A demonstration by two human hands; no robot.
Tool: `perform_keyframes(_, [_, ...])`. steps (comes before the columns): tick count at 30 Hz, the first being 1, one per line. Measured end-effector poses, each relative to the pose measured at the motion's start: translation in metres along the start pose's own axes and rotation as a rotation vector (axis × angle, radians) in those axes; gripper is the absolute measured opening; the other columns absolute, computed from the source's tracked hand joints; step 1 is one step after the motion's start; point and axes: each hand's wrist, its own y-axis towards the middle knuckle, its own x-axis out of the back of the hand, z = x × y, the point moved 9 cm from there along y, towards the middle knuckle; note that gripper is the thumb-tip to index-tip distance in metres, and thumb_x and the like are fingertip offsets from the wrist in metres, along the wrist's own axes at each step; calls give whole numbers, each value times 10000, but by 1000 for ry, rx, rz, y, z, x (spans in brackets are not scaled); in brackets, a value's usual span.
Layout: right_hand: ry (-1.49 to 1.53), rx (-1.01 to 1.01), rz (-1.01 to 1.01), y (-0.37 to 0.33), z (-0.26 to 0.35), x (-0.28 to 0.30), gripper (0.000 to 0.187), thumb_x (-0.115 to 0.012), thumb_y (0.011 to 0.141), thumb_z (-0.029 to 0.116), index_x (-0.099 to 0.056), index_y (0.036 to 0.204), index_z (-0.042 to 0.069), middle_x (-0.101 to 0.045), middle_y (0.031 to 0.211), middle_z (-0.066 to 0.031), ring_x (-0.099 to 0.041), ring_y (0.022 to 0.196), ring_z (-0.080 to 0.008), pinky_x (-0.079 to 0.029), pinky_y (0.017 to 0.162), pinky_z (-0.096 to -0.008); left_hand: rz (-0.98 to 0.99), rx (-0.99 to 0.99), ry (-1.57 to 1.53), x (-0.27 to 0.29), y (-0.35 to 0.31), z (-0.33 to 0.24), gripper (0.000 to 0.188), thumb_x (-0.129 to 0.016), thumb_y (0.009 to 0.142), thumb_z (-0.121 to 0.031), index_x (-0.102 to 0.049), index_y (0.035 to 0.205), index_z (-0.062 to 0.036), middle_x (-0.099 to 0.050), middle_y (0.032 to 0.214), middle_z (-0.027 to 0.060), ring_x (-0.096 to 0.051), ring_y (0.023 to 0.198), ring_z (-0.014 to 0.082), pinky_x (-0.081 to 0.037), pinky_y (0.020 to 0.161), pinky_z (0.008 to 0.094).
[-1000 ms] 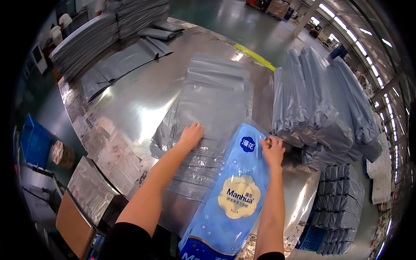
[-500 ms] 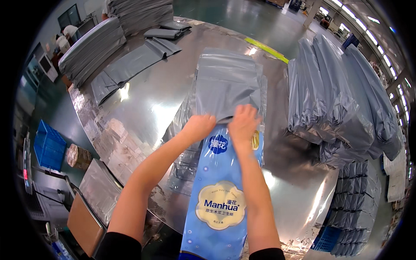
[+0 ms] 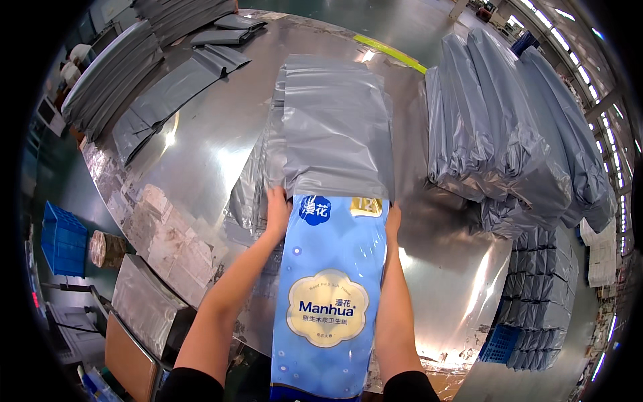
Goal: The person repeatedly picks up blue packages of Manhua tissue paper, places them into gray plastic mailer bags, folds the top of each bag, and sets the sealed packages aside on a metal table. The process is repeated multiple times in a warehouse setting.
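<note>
Head view: well left of the left hand (image 3: 277,214) stands a blue plastic crate (image 3: 63,240); beyond that hand, a thick layered grey stack (image 3: 110,80) and a creased, folded grey sheet (image 3: 171,92) lie on the shiny metal surface (image 3: 207,127). The left hand meets the left edge of a smooth, glossy, oblong blue package (image 3: 335,248). Between the hands, a wrinkled grey plastic bag (image 3: 335,127) overlaps the package's far end. The right hand (image 3: 393,221) is at the opposite edge; hidden fingertips leave both grips unclear. Right of it, puffy grey bundles (image 3: 495,120) crowd the surface.
</note>
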Motion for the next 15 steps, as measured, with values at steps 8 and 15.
perform_keyframes(8, [-289,15,238,-30,58,-12,265,-498,845,152,-633,958,-47,-643,886,-281,-636,855,-401,-464,744,-445,326,112,72,15,-36,33,217,-525,872,-200,-556,901,13,-615,877,278,-575,865,474,-460,756,511])
perform_keyframes(15, [-626,74,827,-201,42,39,221,-646,750,171,-668,870,-13,-628,793,-279,-636,784,-421,-501,692,-463,888,-23,228,71,-206,18,226,-528,814,-207,-657,932,-63,-650,868,224,-625,823,410,-497,723,508])
